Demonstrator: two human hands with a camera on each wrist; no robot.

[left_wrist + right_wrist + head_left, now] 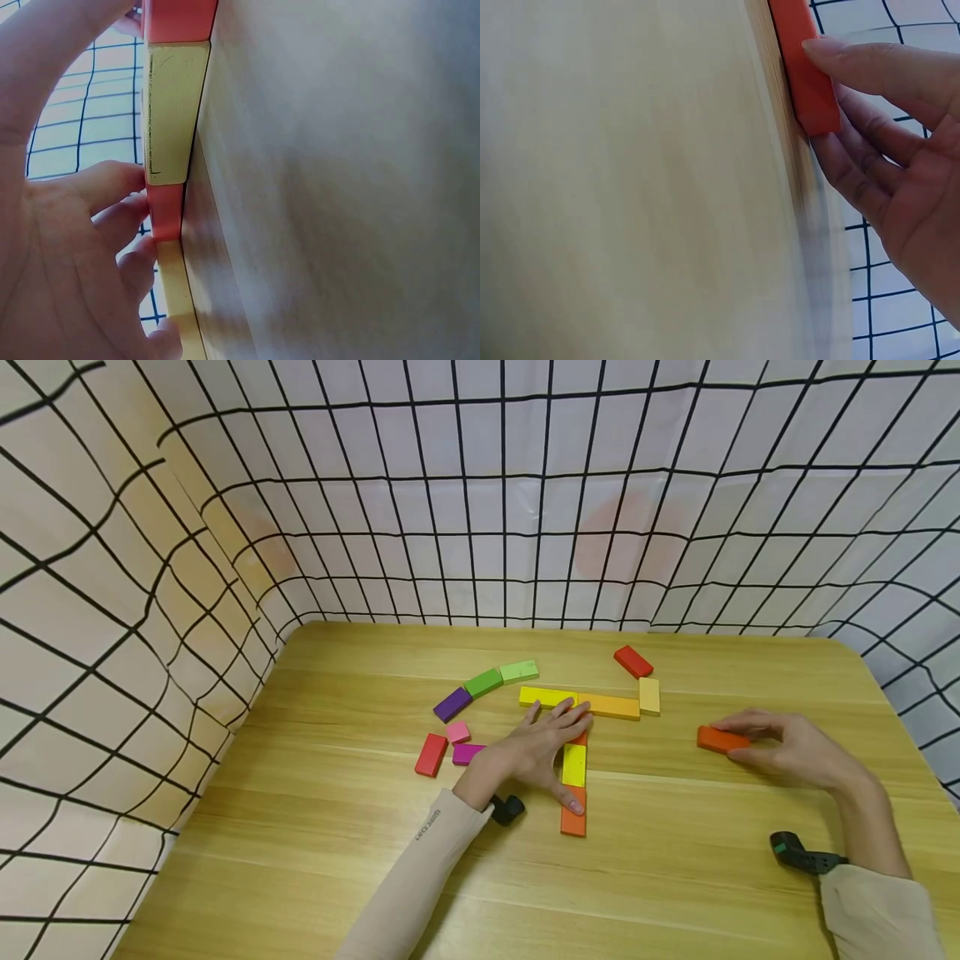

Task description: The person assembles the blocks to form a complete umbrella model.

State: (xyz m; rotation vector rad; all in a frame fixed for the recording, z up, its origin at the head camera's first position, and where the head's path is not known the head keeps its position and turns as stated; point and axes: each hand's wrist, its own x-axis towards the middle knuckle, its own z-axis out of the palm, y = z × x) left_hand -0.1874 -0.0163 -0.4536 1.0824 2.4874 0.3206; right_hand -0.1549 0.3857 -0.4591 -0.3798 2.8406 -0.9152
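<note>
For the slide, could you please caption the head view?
Left hand rests on a column of flat wooden blocks; right hand grips an orange wooden block on the wooden table.

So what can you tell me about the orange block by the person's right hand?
The orange block is a small flat rectangular piece, plain orange all over, looking like painted wood. It lies flat on the wooden table, off to the right, apart from the other coloured blocks. The right hand grips it: the fingers curl over its far side and, in the right wrist view, a fingertip presses on its face. Nothing else touches it.
</note>
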